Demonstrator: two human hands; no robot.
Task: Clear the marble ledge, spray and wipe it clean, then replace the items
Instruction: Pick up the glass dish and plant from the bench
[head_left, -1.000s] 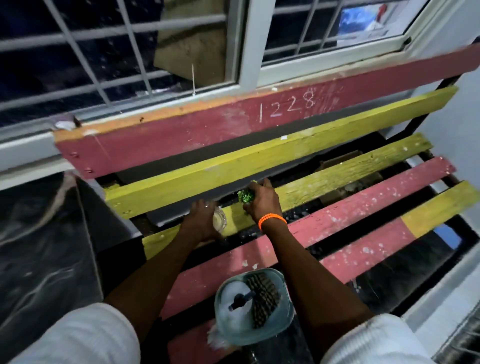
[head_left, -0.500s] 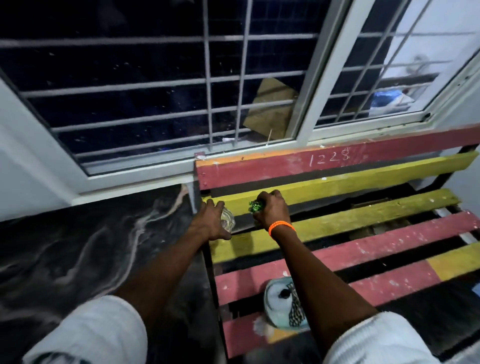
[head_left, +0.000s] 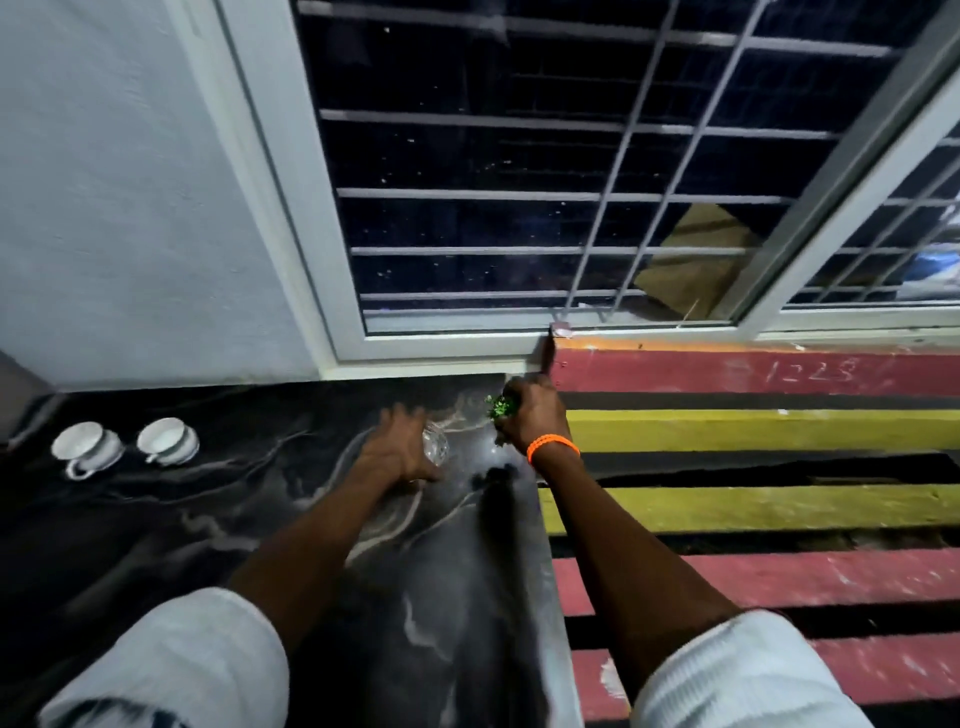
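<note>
1. Left hand (head_left: 397, 449): fingers curled around a small clear glass (head_left: 435, 446), gripping it from the side. The glass sits right at the dark marble ledge (head_left: 208, 519); can't tell whether it's touching the surface or just above it.
2. Right hand (head_left: 530, 415): closed tight around a little green plant (head_left: 500, 406), with only the leafy bit poking out to the left of the fist. There's an orange bracelet (head_left: 551, 447) on that wrist.
3. Both hands are over the back right part of the ledge, just below the window frame (head_left: 431, 353).
4. Two white cups (head_left: 127, 446) stand side by side on the ledge, well off to the left.
5. The red and yellow slatted bench (head_left: 753, 431) butts up against the ledge's right edge.
6. Versus half a second ago: both hands were over the bench's yellow slats holding the same two things; now they've swung left over the marble. The cups weren't in view then either.
</note>
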